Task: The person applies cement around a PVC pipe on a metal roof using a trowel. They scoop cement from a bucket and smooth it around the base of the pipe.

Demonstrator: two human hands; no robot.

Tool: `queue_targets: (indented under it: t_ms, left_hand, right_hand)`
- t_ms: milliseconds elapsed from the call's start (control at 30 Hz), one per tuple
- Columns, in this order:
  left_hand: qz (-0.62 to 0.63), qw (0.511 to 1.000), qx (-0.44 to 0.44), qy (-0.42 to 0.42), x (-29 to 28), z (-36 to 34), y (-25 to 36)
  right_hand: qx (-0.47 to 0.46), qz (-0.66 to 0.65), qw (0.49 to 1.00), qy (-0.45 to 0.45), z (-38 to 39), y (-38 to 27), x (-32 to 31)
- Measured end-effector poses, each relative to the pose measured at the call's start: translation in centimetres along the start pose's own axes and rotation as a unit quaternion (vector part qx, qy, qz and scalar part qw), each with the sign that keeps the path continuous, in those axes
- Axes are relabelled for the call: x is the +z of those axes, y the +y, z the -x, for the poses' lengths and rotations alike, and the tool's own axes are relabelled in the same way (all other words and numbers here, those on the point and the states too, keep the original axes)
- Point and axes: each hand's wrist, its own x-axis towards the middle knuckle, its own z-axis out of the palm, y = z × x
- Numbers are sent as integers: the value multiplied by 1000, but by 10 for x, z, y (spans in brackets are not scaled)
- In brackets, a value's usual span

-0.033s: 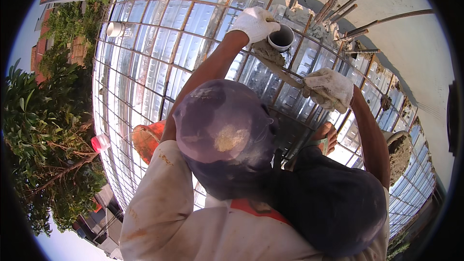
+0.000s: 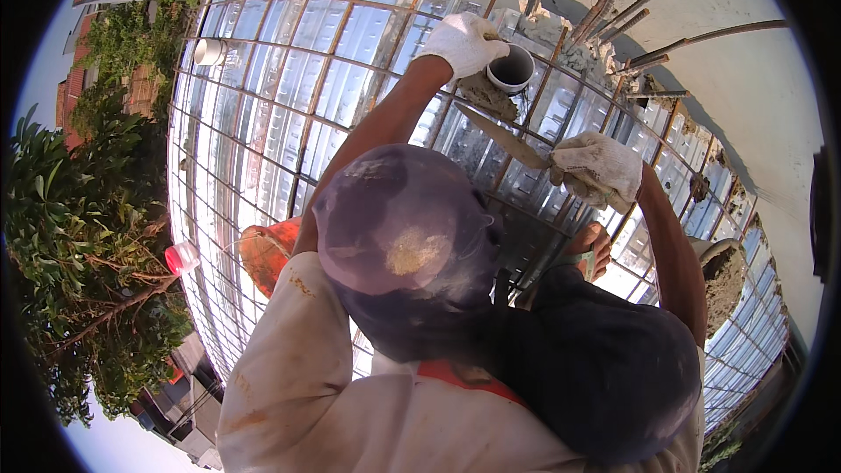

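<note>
- Our right hand, in a mud-stained white knit glove [image 2: 597,166], has its fingers clamped on the long, mortar-smeared trowel [image 2: 505,137], whose blade points away to their left.
- Our left hand, in a white knit glove [image 2: 462,44], sits at the rim of the round white plastic pipe [image 2: 511,68]; whether its fingers pinch the rim or only rest there, we cannot tell.
- The pipe stands just to the right of the left fingers, with grey-brown mortar [image 2: 489,98] heaped against its near side.
- We would do best to steady the pipe with the left fingers and press the mortar in with the flat of the blade.
- We should keep the blade's tip clear of the left fingers and of the rusty steel bar grid [image 2: 329,57] around both hands.
- Mortar is best kept out of the pipe's open mouth.
</note>
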Motion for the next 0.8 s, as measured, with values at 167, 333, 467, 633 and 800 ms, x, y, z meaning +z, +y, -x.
queue_targets:
  t_ms: [167, 333, 467, 633, 800]
  left_hand:
    - [-6, 999, 21, 38, 9, -3, -12]
    - [4, 999, 16, 32, 13, 0, -9]
    - [0, 999, 17, 40, 14, 3, -3]
    - [4, 998, 38, 59, 17, -5, -17]
    - [4, 999, 14, 29, 9, -1, -4]
  right_hand:
    - [39, 31, 986, 156, -22, 9, 9]
    - [14, 6, 991, 135, -17, 17, 24]
    - [8, -30, 991, 129, -26, 28, 9]
    - [6, -57, 992, 113, -19, 34, 9]
    - [-29, -41, 989, 138, -13, 36, 17]
